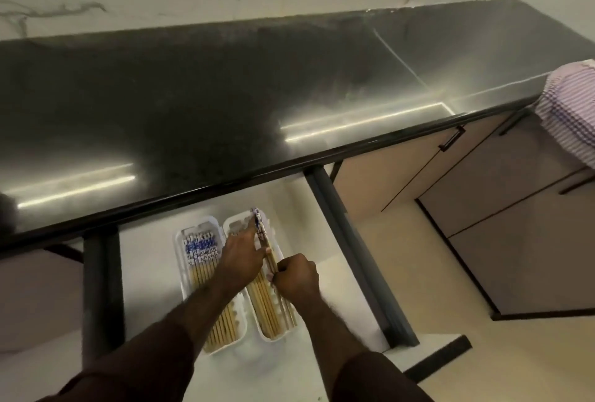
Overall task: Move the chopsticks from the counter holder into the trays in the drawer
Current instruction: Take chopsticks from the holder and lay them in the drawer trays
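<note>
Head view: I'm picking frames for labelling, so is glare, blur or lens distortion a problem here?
Head view: bright glare streaks lie on the dark counter; its edge bows from wide-angle distortion; the striped cloth at right is smeared; the light is dim and warm. The hands, left and right, and the trays with chopsticks stay readable.

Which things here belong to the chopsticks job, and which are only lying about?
Job: left tray, right tray, chopsticks, drawer, left hand, right hand.
Lying about: striped cloth, black counter, closed cabinets.
</note>
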Tool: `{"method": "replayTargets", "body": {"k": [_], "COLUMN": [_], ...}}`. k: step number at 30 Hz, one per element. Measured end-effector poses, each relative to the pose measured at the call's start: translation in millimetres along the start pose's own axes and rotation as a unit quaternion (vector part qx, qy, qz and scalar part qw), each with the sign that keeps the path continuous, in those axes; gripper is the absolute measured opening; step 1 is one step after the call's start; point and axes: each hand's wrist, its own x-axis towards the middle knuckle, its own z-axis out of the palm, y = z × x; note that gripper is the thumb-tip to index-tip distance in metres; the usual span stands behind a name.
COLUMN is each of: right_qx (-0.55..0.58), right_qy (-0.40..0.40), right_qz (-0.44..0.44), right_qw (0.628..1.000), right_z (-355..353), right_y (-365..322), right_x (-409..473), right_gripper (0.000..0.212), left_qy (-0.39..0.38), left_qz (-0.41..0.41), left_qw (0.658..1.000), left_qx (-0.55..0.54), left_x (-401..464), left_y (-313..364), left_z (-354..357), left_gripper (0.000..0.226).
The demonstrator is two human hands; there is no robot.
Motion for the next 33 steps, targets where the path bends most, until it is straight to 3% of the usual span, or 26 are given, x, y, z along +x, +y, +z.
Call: {"method": "replayTargets", "body": {"k": [4,8,14,26,33], "right_qx": [-0.022,-0.043,-0.139,-0.168,-0.19], "right_qy": [0.016,0.043,0.055,0.049,0.066], "right_qz": [0.006,0.018,-0.012,-0.017,-0.057], "right_qw": [1.0,0.998,0.989,0.984,0.978], "right_z": [14,27,46,65,67], "right_y": [7,4,6,10,14], "right_x": [12,16,18,22,17], "right_gripper": [0.02,0.022,0.02,0.019,0.03], "left_qy": [-0.044,-0.052,-0.105,-0.144,-0.145], "left_qz": [0.015,0.048,0.059,0.053,0.072], "left_qw": [0.994,0.963,0.932,0.908,0.904], "left_qx": [0.101,0.261,0.341,0.389,0.396], "left_x": [4,8,11,14,16], "left_y": [-24,-35,-41,-44,-46], "left_z": [20,28,32,38,42], "left_gripper": [0.061,0.062,0.069,0.068,0.066]}}
